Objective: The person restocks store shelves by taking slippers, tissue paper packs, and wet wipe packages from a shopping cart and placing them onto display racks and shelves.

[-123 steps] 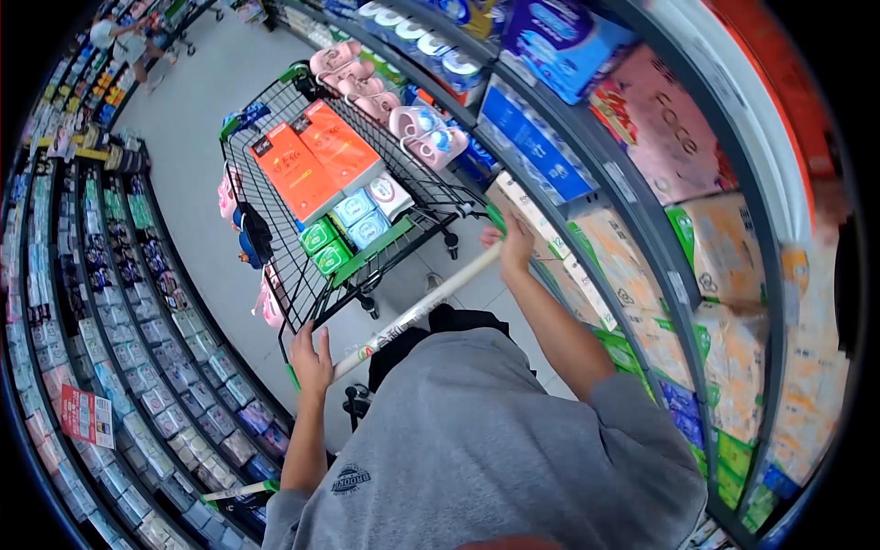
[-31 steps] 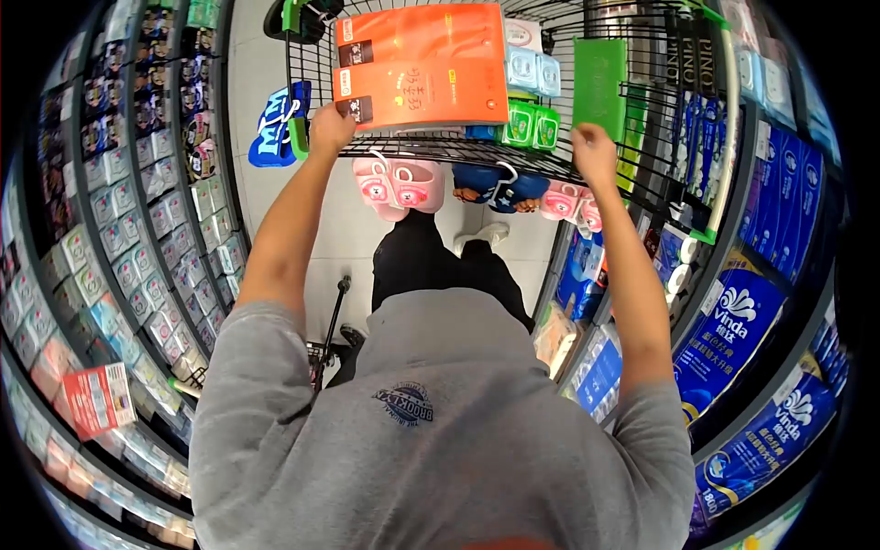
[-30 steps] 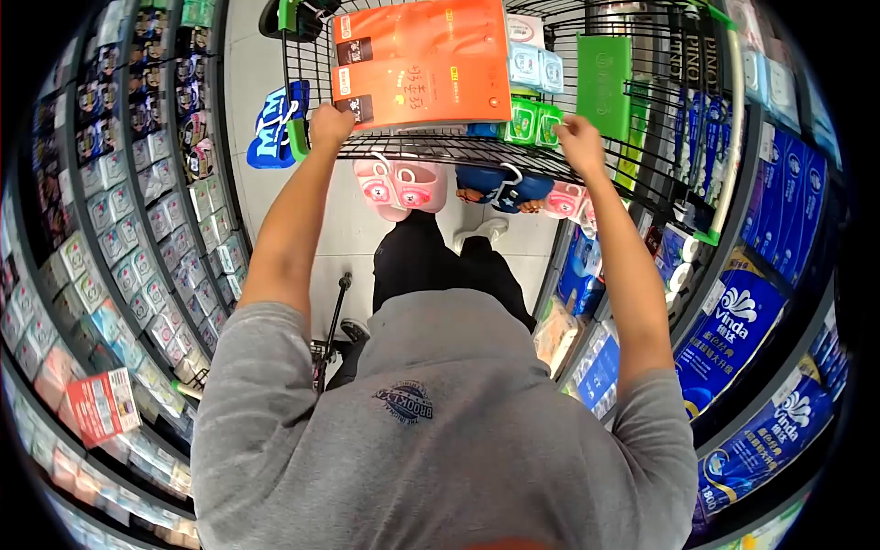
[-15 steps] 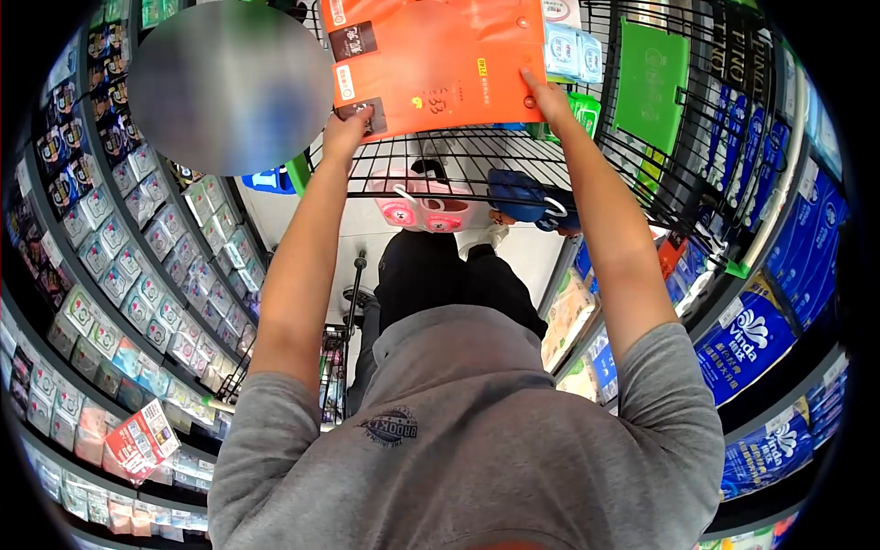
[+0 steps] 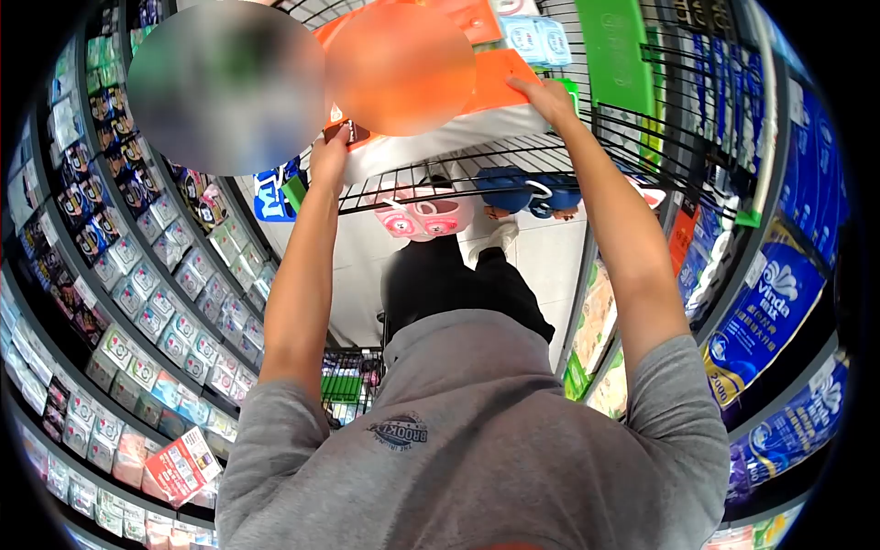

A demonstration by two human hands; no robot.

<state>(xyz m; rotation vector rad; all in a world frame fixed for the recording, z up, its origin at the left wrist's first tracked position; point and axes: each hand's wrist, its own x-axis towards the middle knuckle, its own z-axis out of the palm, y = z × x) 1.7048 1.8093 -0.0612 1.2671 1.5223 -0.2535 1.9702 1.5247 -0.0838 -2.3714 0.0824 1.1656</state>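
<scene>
A large orange pack (image 5: pixel 504 84) with a white near side lies tilted over the black wire shopping cart (image 5: pixel 422 172). My left hand (image 5: pixel 330 158) is closed on its near left corner, thumb on top beside a dark printed patch. At the near right corner, my right hand (image 5: pixel 548 101) grips the pack with fingers over its top edge. Part of the orange surface is blurred out. Below the pack, pink slippers (image 5: pixel 417 215) and blue slippers (image 5: pixel 527 194) with white hangers show at the cart's near side.
Light blue packs (image 5: pixel 536 41) and a green panel (image 5: pixel 616 64) are in the cart. Shelves of small packs (image 5: pixel 137 289) line the left; blue tissue packs (image 5: pixel 765 316) fill the right. A red sign (image 5: pixel 183 466) juts out at lower left. Another basket (image 5: pixel 353 380) stands behind me.
The orange pack has tilted, and its white near side now shows. Both hands keep their hold on its corners. The shelves have shifted slightly in view.
</scene>
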